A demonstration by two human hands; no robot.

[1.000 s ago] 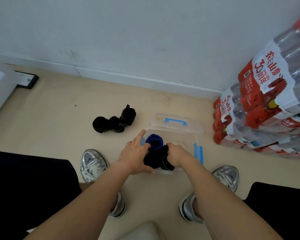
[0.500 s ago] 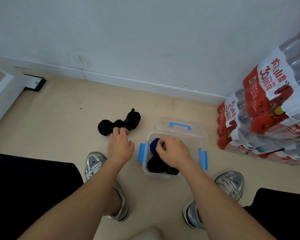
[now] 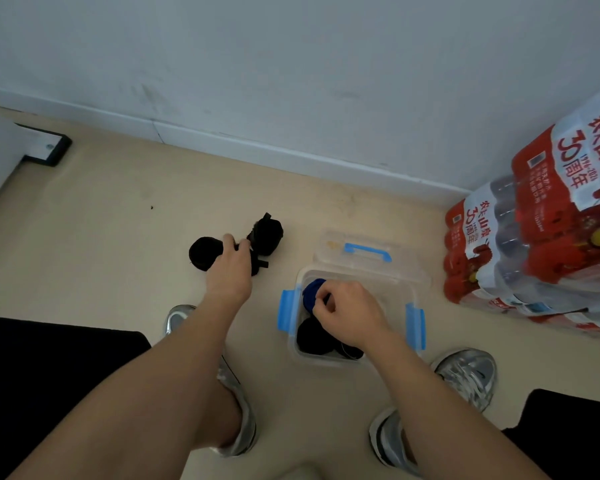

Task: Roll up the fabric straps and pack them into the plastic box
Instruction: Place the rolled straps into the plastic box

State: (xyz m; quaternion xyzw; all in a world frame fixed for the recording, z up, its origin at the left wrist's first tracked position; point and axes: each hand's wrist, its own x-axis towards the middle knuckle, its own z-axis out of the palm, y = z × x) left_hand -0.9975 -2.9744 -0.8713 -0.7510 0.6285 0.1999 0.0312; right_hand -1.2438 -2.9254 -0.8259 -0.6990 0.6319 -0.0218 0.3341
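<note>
Head view, tilted down over a beige floor [image 3: 101, 220]. Nearest, at the bottom corners, black shorts [image 3: 49, 375] on both sides, with two bare forearms [image 3: 160, 393] reaching forward between them. Just beyond, a silver left shoe [image 3: 179, 315] and a silver right shoe [image 3: 468, 379], each partly hidden behind a forearm.

Between the shoes and slightly ahead, a clear plastic box [image 3: 321, 359], open, with blue clips [image 3: 286, 308] on its left and right walls. Inside, against the front wall, black rolls [image 3: 314, 337] packed close together. Behind them, by the left wall, a blue roll [image 3: 310, 294]. Right hand [image 3: 347, 313] inside the box, fingers curled, thumb and forefinger pinching the edge of the blue roll. Against the box's far side, flat on the floor, a clear lid [image 3: 406, 261] with a blue handle [image 3: 368, 250].

Left of the box and a little farther out, left hand [image 3: 231, 271] stretched palm down, fingers bent over a middle black roll [image 3: 255, 263] and grasping it, with only a sliver of that roll showing at the hand's right side. Just beside it on the left, a round black roll [image 3: 203, 252] on the floor. Just beyond on the right, a third black roll [image 3: 267, 232] with a loose strap end poking up.

Off to the right, stacked packs of bottled water [image 3: 541, 237] in red and white wrap. Farthest, a white baseboard [image 3: 257, 154] under a pale wall [image 3: 291, 64], and at far left a black bracket [image 3: 45, 148] on the floor.
</note>
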